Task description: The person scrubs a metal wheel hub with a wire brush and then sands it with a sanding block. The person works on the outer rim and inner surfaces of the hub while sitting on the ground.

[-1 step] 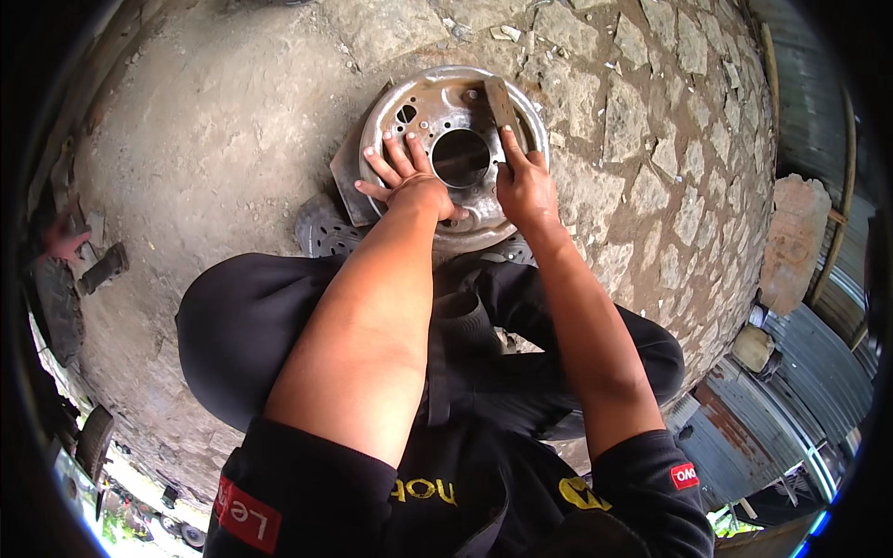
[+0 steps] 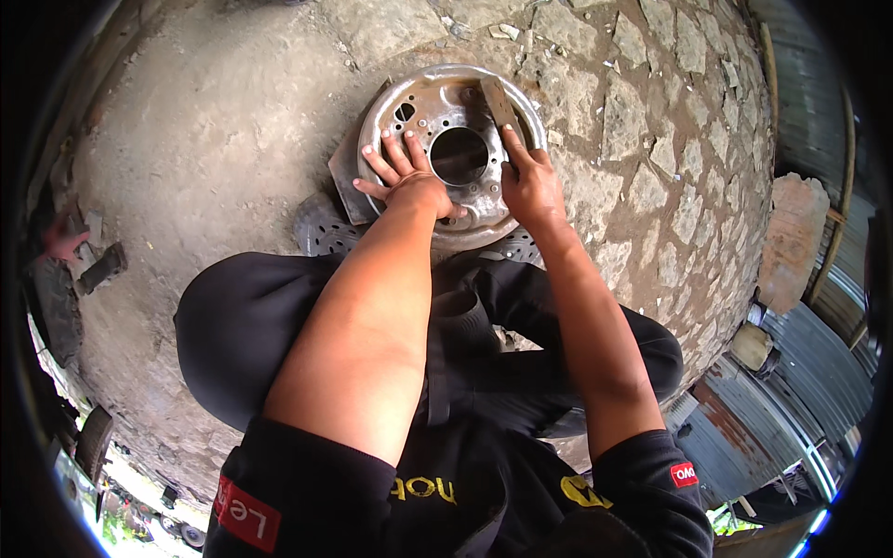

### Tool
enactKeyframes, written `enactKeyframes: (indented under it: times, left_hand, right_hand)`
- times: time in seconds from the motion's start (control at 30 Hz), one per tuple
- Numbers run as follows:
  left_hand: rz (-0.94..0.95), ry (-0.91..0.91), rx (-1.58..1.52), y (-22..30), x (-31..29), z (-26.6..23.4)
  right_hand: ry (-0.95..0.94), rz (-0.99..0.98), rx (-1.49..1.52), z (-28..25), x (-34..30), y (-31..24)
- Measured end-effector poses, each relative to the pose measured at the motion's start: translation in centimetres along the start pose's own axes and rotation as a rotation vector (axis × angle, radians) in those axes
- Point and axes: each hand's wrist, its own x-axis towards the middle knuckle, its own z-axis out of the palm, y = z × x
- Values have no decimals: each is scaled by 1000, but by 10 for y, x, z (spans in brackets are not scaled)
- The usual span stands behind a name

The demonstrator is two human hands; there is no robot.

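The steel wheel rim (image 2: 446, 153) lay flat on the stone-paved ground (image 2: 651, 139). The left hand (image 2: 405, 181) pressed spread-fingered on it; the right hand (image 2: 530, 186) gripped a flat metal scraper (image 2: 499, 107).

Your round steel wheel rim (image 2: 437, 112) lies flat on the stone-paved ground (image 2: 651, 139), straight ahead of your knees. Your left hand (image 2: 409, 181) rests on the rim's near-left face, just beside the centre hole. Your right hand (image 2: 530, 186) sits on the near-right edge, holding a flat grey metal strip (image 2: 499, 104) that stretches away across the rim. A perforated dark disc (image 2: 321, 232) lies under the rim's near-left side, by your left knee.
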Motion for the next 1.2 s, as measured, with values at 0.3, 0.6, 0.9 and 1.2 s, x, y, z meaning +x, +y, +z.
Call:
enactKeyframes:
  times: [0.3, 0.6, 0.9, 1.2]
  left_hand:
    - [5, 31, -10, 0, 5, -5]
    - [11, 38, -11, 1, 4, -7]
    - [10, 33, -1, 0, 4, -6]
    - [-16, 57, -12, 0, 2, -5]
  right_hand:
    - [287, 183, 270, -58, 3, 30]
    - [59, 56, 210, 12, -31, 27]
    - [111, -39, 169, 21, -28, 55]
    - [21, 38, 87, -1, -5, 27]
